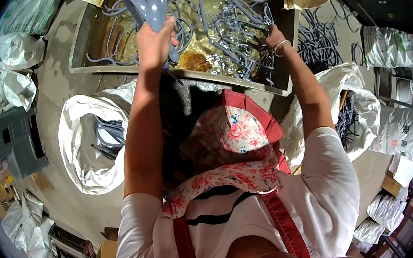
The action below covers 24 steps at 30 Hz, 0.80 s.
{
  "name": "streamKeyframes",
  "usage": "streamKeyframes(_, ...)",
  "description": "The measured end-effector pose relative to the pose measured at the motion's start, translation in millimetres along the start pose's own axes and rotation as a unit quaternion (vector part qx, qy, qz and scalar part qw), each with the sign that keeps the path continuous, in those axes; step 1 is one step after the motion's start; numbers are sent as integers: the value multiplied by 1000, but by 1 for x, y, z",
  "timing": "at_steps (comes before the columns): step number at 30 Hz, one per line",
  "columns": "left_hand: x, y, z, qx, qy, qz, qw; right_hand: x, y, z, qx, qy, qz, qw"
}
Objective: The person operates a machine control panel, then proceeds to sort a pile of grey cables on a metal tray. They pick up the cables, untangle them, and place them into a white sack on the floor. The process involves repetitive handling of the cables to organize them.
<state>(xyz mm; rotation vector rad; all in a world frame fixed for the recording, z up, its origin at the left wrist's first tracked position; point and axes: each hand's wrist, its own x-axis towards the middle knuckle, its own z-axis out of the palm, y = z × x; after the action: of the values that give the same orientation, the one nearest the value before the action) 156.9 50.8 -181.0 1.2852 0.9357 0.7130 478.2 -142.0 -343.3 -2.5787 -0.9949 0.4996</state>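
Observation:
My left hand (155, 43) is closed round a bundle of smooth grey looped strips (151, 5), held over the near edge of a shallow tray (100, 69). Inside the tray, more thin grey strips (228, 50) lie tangled on a shiny, wet-looking yellowish bottom. At the tray's right side my right hand (273, 37) reaches in with its fingers curled beside dark strands. What those fingers hold is partly hidden and too dark to name. A light band circles the right wrist.
Open white sacks stand at left (75, 159) and right (368, 120), both holding grey strips. A heap of strips (318, 39) lies beyond the tray's right wall. A grey plastic stool (12, 141) and stuffed bags line the left. A floral apron (242, 130) covers my lap.

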Motion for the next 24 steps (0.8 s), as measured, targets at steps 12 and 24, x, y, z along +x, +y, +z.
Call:
streamKeyframes(12,4,-2,-4,21,-3,-4,1000,-11,-13,-5,67,133,-47,988)
streamKeyframes(24,12,-17,11,-54,-199,74,976,-40,-225,-149,74,114,-471,872)
